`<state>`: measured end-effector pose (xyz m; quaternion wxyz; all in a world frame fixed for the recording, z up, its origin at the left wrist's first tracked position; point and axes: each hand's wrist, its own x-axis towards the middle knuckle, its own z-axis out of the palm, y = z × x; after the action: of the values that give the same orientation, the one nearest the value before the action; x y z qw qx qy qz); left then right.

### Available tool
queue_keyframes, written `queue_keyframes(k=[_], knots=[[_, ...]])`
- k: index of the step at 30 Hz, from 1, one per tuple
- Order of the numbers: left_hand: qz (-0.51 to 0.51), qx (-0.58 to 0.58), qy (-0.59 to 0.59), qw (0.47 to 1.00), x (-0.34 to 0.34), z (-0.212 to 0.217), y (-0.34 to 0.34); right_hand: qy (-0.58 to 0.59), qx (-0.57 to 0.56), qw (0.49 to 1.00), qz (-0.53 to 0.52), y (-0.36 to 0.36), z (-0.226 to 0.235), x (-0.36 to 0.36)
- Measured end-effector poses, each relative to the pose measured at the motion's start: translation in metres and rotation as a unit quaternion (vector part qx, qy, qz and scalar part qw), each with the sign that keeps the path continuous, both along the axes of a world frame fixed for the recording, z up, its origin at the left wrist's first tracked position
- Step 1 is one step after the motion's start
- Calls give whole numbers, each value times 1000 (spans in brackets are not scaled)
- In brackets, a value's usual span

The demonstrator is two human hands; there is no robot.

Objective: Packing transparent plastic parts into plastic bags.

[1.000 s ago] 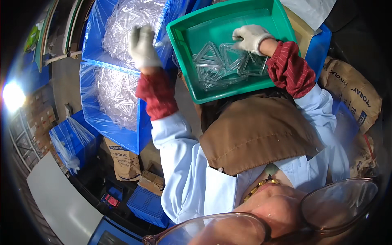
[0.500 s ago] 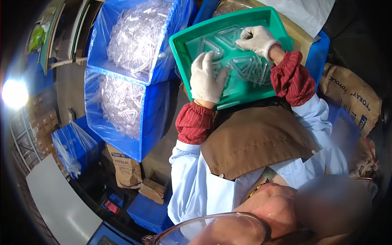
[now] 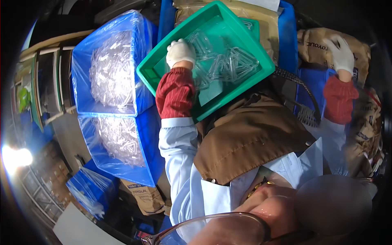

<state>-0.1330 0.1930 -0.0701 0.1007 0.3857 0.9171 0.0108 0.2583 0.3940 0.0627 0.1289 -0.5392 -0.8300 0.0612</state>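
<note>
My left hand (image 3: pixel 180 54), in a white glove, is closed with its fingers curled inside the left part of a green plastic tray (image 3: pixel 148 70). Whatever it may grip is hidden by the fingers. Beside it lie clear triangular plastic pieces (image 3: pixel 201 44), and more such pieces (image 3: pixel 234 65) are heaped toward the tray's right. Well off to the right, my right gloved hand (image 3: pixel 341 53) hovers over or beside a brown paper sack (image 3: pixel 312 43). Its thumb and fingers look apart, with nothing visible between them.
Two blue bins (image 3: pixel 149 139) lined with clear film stand at the left, full of clear plastic parts (image 3: pixel 112 67). A smaller green tray (image 3: pixel 255 30) shows behind the large one. Right of my apron are a blue container (image 3: pixel 304 87) and a dark brush (image 3: pixel 307 116).
My right hand has left the green tray and swung far right to the paper sack. The tray is tilted more and sits further left in view, and my left hand has closed.
</note>
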Motion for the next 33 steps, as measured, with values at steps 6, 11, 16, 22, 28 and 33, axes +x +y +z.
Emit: queue_keyframes(k=[6, 11, 16, 22, 28, 33], knots=[[10, 141, -77, 987, -1, 18, -29, -370, -140, 828, -397, 54, -134, 296], [-1, 391, -189, 901, 18, 36, -52, -223, -83, 920, -313, 75, -168, 353], [60, 470, -540, 696, 53, 82, -82, 176, 79, 964, 183, -20, -22, -25], [92, 426, -574, 693, 75, 97, -100, 147, -345, 823, 426, -150, -17, -206], [237, 690, -607, 315, 97, 66, -123, 357, -482, 691, 404, -189, -52, -229], [316, 646, -628, 297, 95, 56, -128, 341, -406, 704, 473, -174, -41, -223]])
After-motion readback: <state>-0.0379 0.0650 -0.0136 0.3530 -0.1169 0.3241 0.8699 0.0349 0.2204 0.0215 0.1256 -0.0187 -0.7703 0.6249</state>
